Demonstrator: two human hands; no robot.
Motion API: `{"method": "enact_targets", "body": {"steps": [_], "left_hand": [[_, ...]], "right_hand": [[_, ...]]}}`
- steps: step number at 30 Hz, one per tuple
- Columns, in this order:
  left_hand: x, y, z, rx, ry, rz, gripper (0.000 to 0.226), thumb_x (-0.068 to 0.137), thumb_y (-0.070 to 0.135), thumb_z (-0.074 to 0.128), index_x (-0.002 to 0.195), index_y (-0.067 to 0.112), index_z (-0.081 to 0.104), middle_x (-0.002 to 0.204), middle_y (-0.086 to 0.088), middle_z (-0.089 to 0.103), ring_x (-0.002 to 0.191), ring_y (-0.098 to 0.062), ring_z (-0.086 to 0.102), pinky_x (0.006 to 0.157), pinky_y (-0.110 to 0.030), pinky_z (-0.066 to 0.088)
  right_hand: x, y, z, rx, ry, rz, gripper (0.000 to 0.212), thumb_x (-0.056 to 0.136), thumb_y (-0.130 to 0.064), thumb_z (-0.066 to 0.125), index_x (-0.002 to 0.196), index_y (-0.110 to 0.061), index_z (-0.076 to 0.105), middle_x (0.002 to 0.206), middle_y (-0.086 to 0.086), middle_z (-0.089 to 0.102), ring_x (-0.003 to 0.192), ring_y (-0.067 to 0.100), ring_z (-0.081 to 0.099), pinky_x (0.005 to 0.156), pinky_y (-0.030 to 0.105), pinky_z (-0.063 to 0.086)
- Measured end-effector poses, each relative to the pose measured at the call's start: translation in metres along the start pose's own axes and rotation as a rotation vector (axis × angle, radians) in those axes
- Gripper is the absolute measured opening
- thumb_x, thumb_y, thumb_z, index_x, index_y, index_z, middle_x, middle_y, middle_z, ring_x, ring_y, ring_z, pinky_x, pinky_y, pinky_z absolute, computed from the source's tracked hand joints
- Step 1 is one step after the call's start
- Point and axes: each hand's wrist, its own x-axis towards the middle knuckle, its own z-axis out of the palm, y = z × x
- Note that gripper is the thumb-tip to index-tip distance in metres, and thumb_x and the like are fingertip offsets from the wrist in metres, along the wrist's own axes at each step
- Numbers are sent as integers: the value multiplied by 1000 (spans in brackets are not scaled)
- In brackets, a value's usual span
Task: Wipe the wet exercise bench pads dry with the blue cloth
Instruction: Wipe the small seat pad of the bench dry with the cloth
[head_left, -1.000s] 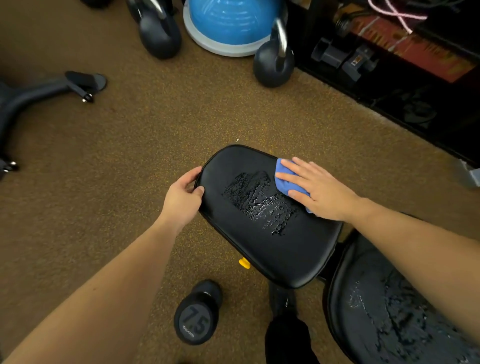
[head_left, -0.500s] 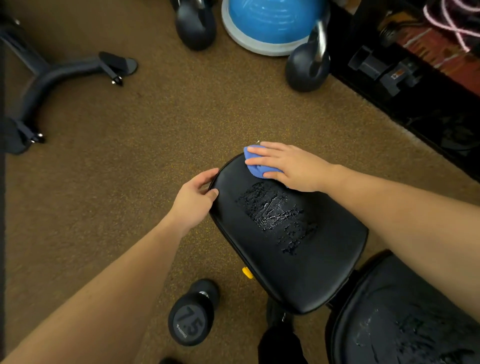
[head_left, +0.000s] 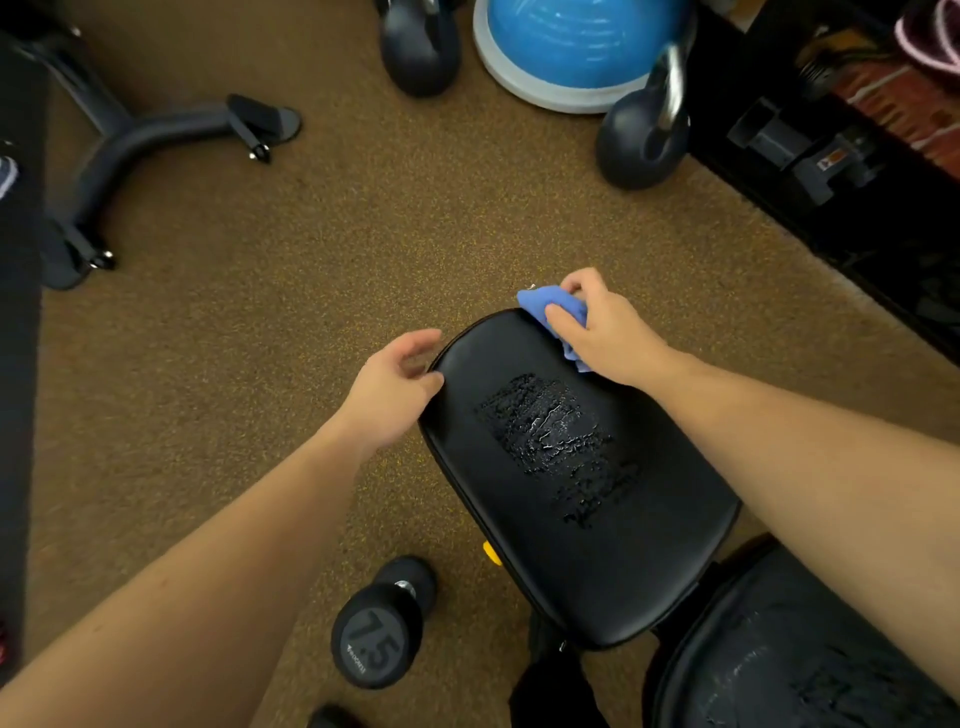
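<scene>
A black seat pad of the exercise bench lies in the middle, with a patch of water drops on its centre. At the pad's far edge my right hand is bunched around the blue cloth, lifted at the rim. My left hand rests at the pad's left edge, thumb touching the rim and fingers spread loosely off it. A second black pad, also wet, shows at the bottom right under my right forearm.
A 7.5 dumbbell lies on the brown floor below the pad. Two kettlebells and a blue balance dome stand at the top. A black machine leg reaches in at top left; a dark rack lines the right.
My right hand has gone from flat on the pad to bunching the cloth at the far edge. My left hand has loosened its hold on the left rim.
</scene>
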Motion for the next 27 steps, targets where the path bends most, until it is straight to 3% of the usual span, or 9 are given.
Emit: {"method": "enact_targets", "body": {"steps": [2, 4, 8, 11, 13, 15, 18, 21, 27], "left_hand": [[4, 9, 4, 39, 90, 77, 46, 98, 10, 58, 139, 31, 54, 141, 16, 54, 131, -7, 50, 111, -28, 40], [10, 21, 9, 80, 162, 180, 43, 99, 12, 54, 139, 29, 55, 139, 16, 55, 131, -5, 50, 112, -28, 38], [21, 45, 28, 199, 86, 406, 42, 99, 8, 46, 136, 25, 57, 138, 11, 58, 130, -2, 50, 113, -27, 39], [26, 59, 49, 253, -98, 483, 44, 100, 8, 44, 142, 20, 52, 144, 5, 54, 137, -6, 45, 117, -28, 33], [28, 62, 64, 414, -266, 494, 47, 105, 16, 43, 151, 20, 41, 155, 3, 42, 144, -9, 34, 118, -22, 22], [31, 56, 78, 737, -386, 518, 51, 108, 36, 36, 158, 32, 24, 165, 6, 22, 152, -15, 13, 123, -30, 8], [38, 43, 88, 1080, -333, 569, 53, 105, 55, 24, 156, 48, 14, 167, 8, 8, 154, -22, -2, 123, -43, -3], [44, 37, 88, 1109, -266, 595, 53, 104, 56, 23, 156, 46, 19, 166, 7, 13, 153, -25, 3, 122, -45, 0], [40, 29, 76, 1040, -177, 456, 51, 105, 55, 26, 154, 48, 20, 166, 8, 11, 152, -26, 6, 122, -47, 5]], "right_hand": [[-6, 2, -4, -116, -19, -198, 28, 88, -37, 54, 112, -23, 51, 108, -4, 57, 88, 12, 61, 82, 35, 51], [-10, 6, -5, -251, -75, -417, 33, 88, -39, 56, 115, -20, 63, 121, -4, 49, 112, 13, 48, 98, 34, 40], [-17, 7, -5, -437, -94, -553, 34, 89, -38, 70, 123, -35, 69, 123, -7, 48, 118, 16, 33, 102, 32, 24], [-30, 5, -9, -162, -19, -388, 51, 78, -27, 84, 124, -25, 63, 120, -8, 50, 112, 5, 44, 99, 20, 36], [-45, 11, -15, -39, 99, -269, 55, 75, -26, 86, 120, -23, 55, 126, -6, 54, 116, 6, 51, 103, 29, 42], [-64, 21, -18, -9, 164, -175, 56, 81, -30, 80, 127, -21, 49, 139, -2, 51, 127, 9, 48, 109, 35, 39], [-89, 35, -21, -210, -6, 90, 66, 98, -49, 53, 152, -21, 28, 158, 0, 31, 141, 15, 36, 115, 41, 32], [-103, 49, -19, -393, -159, 287, 63, 103, -57, 28, 157, -28, 18, 159, 5, 32, 141, 27, 39, 110, 42, 35], [-109, 53, -18, -367, -114, 317, 56, 103, -56, 27, 154, -30, 25, 154, 4, 39, 136, 28, 44, 105, 40, 35]]}}
